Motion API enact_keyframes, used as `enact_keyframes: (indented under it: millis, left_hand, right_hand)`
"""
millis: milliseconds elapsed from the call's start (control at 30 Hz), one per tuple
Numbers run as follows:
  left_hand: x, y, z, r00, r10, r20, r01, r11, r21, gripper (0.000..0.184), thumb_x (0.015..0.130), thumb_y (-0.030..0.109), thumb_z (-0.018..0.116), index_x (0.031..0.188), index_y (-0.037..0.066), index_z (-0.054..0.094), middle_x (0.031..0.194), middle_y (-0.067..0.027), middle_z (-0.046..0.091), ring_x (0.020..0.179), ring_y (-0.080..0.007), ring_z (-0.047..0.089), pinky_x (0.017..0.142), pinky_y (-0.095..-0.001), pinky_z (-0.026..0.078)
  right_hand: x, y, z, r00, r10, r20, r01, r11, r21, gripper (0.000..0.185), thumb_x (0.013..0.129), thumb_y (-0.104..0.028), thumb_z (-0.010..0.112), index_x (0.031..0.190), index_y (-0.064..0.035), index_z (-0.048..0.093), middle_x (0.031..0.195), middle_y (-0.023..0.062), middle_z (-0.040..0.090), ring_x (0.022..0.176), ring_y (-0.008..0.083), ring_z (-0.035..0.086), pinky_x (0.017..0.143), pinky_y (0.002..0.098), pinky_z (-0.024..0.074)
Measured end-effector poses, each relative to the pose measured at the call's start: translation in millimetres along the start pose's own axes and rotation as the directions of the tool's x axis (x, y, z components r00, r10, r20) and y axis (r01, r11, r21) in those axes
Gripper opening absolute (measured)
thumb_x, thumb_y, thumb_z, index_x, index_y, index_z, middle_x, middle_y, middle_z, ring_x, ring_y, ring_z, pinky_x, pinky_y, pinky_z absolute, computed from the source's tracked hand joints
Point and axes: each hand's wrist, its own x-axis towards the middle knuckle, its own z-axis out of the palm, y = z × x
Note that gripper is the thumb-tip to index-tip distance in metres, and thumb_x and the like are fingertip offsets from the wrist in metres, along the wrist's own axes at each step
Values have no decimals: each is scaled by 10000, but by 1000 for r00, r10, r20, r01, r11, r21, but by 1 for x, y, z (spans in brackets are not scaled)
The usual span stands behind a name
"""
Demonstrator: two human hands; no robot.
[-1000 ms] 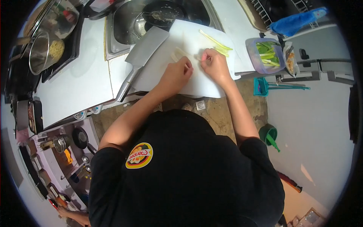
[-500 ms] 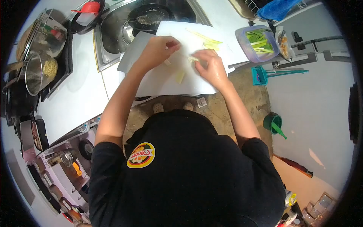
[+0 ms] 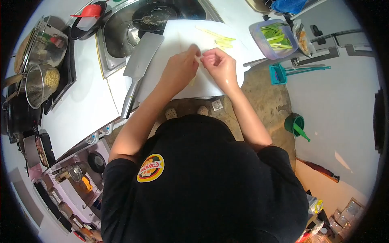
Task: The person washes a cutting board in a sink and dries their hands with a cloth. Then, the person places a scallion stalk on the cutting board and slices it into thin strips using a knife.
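Over the white cutting board [image 3: 162, 90], my left hand [image 3: 183, 67] and my right hand [image 3: 219, 67] are close together, fingers pinched. Whatever lies between their fingertips is too small to make out. A large cleaver [image 3: 142, 60] rests on the board's left side, its handle pointing toward me. Pale green stalks [image 3: 216, 35] lie at the far right part of the board. A pale piece [image 3: 192, 82] is partly hidden beside my left hand.
Behind the board is a metal sink [image 3: 115, 40] holding a black pan [image 3: 156, 16]. A plastic container of greens [image 3: 275, 38] stands at right. At left, a strainer with noodles [image 3: 42, 83] sits by the stove.
My left hand has come back from the far left of the board toward my right hand, uncovering the cleaver. My right hand's fingers have drawn in. The view has shifted slightly.
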Motion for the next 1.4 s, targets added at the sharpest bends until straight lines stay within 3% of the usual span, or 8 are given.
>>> enact_keyframes:
  millis: [67, 100, 233, 333, 533, 733, 933, 1400]
  left_hand:
    - [-1, -16, 7, 997, 59, -41, -58, 998, 25, 143, 837, 29, 619, 980, 38, 624, 774, -141, 669, 696, -286, 679, 639, -364, 518]
    - [-1, -22, 8, 990, 120, -78, -116, 992, 55, 138, 831, 23, 613, 966, 32, 640, 770, -145, 660, 676, -281, 668, 634, -361, 510]
    - [4, -10, -15, 989, -143, 39, 147, 977, -151, 107, 846, 20, 607, 910, -3, 689, 788, -112, 675, 669, -153, 638, 657, -278, 511]
    - [15, 1, -11, 965, -148, 219, 215, 919, -330, 108, 866, 17, 604, 929, -20, 682, 818, -73, 681, 699, -106, 621, 700, -250, 521]
    - [32, -15, 43, 881, -253, 400, 453, 693, -561, 104, 920, 49, 596, 941, -27, 662, 851, -62, 660, 741, -108, 626, 701, -242, 517]
    - [36, -12, 38, 905, -113, 409, 236, 935, -265, 108, 926, 78, 603, 964, -9, 654, 827, -77, 685, 721, -129, 641, 655, -268, 503]
    - [39, -6, 32, 921, -95, 377, 192, 955, -227, 156, 827, 69, 649, 967, 19, 698, 841, -150, 720, 769, -230, 701, 707, -330, 541]
    - [46, -16, 31, 882, -87, 464, 191, 965, -182, 245, 764, 118, 729, 984, 12, 745, 832, -147, 730, 761, -194, 703, 735, -302, 539]
  right_hand:
    - [-3, 8, -9, 864, -494, 91, 435, 644, -629, 131, 777, -20, 697, 907, -8, 704, 864, 109, 687, 827, 240, 638, 781, 327, 525]
    - [-5, 9, -13, 891, -436, 123, 397, 621, -676, 181, 740, -16, 696, 920, -24, 721, 921, 116, 674, 931, 316, 587, 844, 378, 505]
    - [-2, 30, -28, 811, -541, 225, 532, 519, -668, 155, 739, -1, 681, 890, -24, 713, 909, 106, 661, 932, 302, 586, 834, 374, 509]
    - [-3, 25, -30, 796, -510, 327, 584, 502, -638, 104, 733, 8, 670, 832, -16, 695, 899, 100, 642, 929, 298, 586, 823, 372, 515]
    - [-1, 39, -41, 796, -505, 334, 597, 564, -570, 99, 753, 13, 640, 849, 1, 660, 895, 103, 634, 931, 284, 612, 815, 371, 525]
    - [-9, 34, -46, 824, -479, 302, 562, 625, -541, 143, 755, 24, 627, 888, -5, 669, 921, 116, 648, 947, 294, 613, 840, 377, 520]
    - [-19, 34, -50, 790, -518, 327, 602, 555, -575, 143, 744, 40, 629, 873, -5, 671, 909, 99, 655, 954, 281, 605, 834, 373, 523]
    - [-28, 26, -19, 761, -607, 230, 589, 496, -638, 176, 735, 5, 645, 910, -9, 624, 1000, 132, 599, 976, 298, 584, 860, 378, 506]
